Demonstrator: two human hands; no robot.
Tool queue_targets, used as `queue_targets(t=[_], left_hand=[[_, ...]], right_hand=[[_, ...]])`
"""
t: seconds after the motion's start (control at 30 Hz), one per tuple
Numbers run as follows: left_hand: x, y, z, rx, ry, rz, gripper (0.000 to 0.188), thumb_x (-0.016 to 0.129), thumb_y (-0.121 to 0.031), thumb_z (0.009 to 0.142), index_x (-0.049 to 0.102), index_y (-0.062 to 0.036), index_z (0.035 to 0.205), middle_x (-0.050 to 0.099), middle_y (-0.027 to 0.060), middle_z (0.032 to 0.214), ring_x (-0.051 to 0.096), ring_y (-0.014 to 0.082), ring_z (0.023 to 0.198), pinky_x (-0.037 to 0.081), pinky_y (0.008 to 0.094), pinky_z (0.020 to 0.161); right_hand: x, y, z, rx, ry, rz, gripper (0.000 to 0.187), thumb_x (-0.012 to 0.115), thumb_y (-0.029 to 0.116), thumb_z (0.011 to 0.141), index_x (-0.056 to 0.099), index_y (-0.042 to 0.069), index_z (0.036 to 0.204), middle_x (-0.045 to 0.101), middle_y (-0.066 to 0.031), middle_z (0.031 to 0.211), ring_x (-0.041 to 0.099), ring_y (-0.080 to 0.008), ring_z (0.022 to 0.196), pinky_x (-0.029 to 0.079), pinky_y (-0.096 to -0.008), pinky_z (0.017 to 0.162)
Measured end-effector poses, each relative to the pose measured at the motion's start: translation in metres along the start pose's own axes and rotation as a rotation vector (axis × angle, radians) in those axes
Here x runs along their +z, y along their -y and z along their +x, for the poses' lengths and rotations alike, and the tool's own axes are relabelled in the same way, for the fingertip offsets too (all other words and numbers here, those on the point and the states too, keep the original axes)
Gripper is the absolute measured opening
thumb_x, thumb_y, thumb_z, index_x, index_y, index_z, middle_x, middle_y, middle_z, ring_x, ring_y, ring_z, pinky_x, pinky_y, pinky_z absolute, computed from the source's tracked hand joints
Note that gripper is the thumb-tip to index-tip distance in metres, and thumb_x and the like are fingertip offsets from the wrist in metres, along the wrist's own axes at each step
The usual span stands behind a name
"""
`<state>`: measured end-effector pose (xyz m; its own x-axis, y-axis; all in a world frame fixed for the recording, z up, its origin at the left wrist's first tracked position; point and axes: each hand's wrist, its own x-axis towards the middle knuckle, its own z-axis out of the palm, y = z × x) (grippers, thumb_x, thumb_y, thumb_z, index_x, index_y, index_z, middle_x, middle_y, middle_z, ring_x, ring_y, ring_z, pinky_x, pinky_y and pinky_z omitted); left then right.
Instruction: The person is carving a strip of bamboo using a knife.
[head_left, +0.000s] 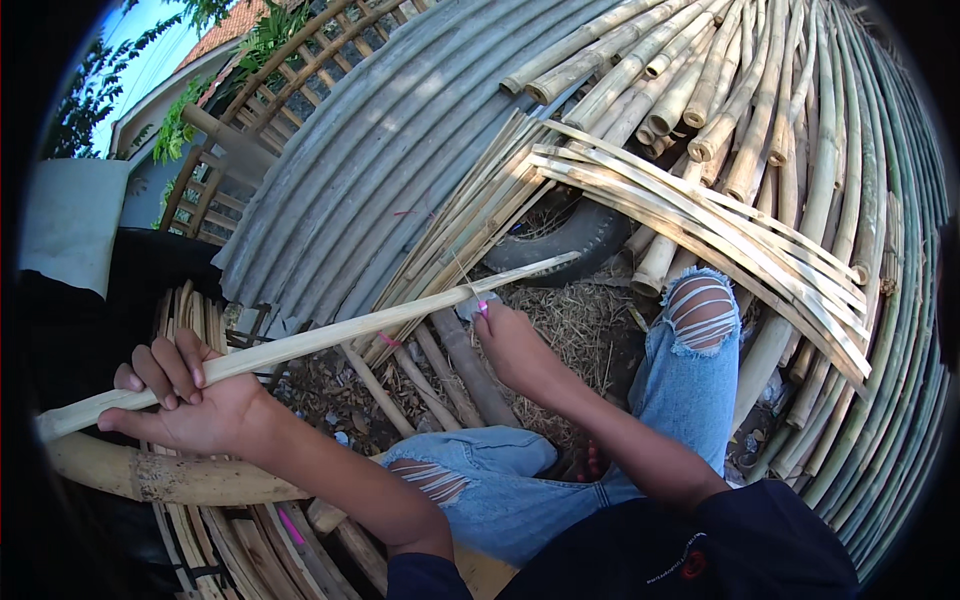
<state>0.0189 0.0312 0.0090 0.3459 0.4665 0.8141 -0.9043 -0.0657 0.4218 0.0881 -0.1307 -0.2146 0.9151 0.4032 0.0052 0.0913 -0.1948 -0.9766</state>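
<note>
A person seated among cut bamboo works a long pale bamboo strip [300, 345], which runs across the scene from lower left to upper right. At its left end the left hand [190, 400] cups the strip from below, palm up, fingers curled over it and pressed together. Below that hand lies a thick bamboo pole [170, 478] over a bundle of thin slats [215, 540]. Right of the hand, under the strip's middle, dry leaf litter [330, 385] covers the ground. Farther right the right hand [515, 345] closes in a fist around a small grey blade [474, 303] set against the strip. Behind the strip's right end sits an old tyre [570, 235]; no contents can be made out in it. Right of it, split slats [700, 215] fan out above the torn-jeans knee [700, 310].
</note>
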Motion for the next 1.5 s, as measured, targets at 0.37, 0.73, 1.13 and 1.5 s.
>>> queue_targets(t=[0.37, 0.73, 1.13, 1.5], left_hand=[[-0.027, -0.002, 0.004, -0.014, 0.046, -0.139, 0.051, 0.04, -0.056, 0.088, 0.048, -0.0085, 0.072, 0.029, -0.0041, 0.047, 0.022, 0.0049, 0.035, 0.025, 0.019, 0.037], [-0.041, -0.003, -0.005, -0.024, 0.025, -0.106, 0.051, 0.041, -0.058, 0.087, 0.045, -0.0102, 0.071, 0.027, -0.0045, 0.048, 0.021, 0.0045, 0.036, 0.024, 0.019, 0.037], [-0.025, -0.015, -0.019, -0.065, 0.058, -0.183, 0.048, 0.045, -0.059, 0.085, 0.04, -0.0123, 0.073, 0.028, -0.0057, 0.047, 0.022, 0.003, 0.035, 0.025, 0.0189, 0.041], [-0.039, -0.005, -0.001, -0.088, 0.11, -0.212, 0.048, 0.049, -0.058, 0.083, 0.04, -0.0129, 0.072, 0.029, -0.0061, 0.048, 0.024, 0.0028, 0.035, 0.024, 0.0171, 0.039]], right_hand=[[0.019, 0.002, -0.01, -0.046, 0.012, -0.13, 0.026, 0.041, 0.017, 0.091, 0.049, -0.008, 0.087, 0.054, -0.0311, 0.075, 0.053, -0.0484, 0.078, 0.041, -0.0503, 0.068], [0.018, -0.021, 0.006, -0.063, 0.014, -0.026, 0.023, 0.045, 0.013, 0.088, 0.049, -0.008, 0.081, 0.054, -0.0326, 0.075, 0.053, -0.049, 0.079, 0.041, -0.0522, 0.067], [0.011, -0.069, -0.003, 0.116, -0.079, -0.029, 0.039, 0.041, 0.028, 0.094, 0.047, -0.007, 0.079, 0.052, -0.0262, 0.069, 0.052, -0.0408, 0.064, 0.037, -0.0451, 0.06], [0.03, -0.019, -0.009, -0.095, -0.056, -0.261, 0.036, 0.037, 0.026, 0.096, 0.051, -0.005, 0.084, 0.056, -0.0263, 0.065, 0.056, -0.046, 0.065, 0.043, -0.0525, 0.06]])
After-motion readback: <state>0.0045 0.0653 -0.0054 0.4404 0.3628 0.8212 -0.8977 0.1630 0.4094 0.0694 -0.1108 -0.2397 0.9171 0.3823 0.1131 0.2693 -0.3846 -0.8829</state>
